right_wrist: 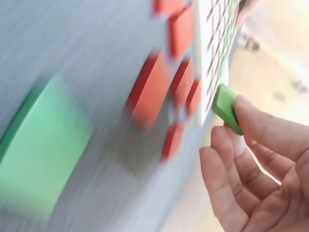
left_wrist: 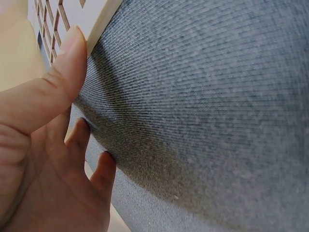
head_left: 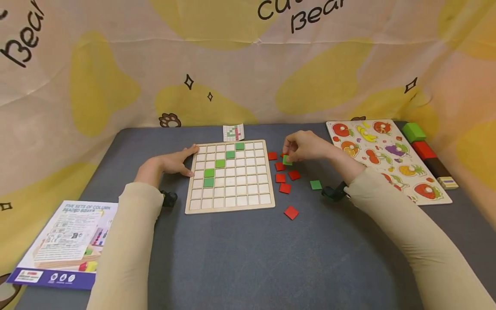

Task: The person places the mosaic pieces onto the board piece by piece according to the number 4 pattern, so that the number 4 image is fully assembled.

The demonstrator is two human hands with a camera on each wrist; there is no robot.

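Green tile pinched by right hand.

A cream cloth with yellow blotches, black lettering and small stars hangs across the upper frame, behind a desk covered in grey fabric. Light is even.

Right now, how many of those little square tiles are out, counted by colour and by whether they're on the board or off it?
Green tiles on the grid board: 5, in a diagonal run from up to
Green tiles off the board: 2, one pinched in the right hand, one lying loose on the table
Red tiles loose on the table: 6, for instance
Total: 13
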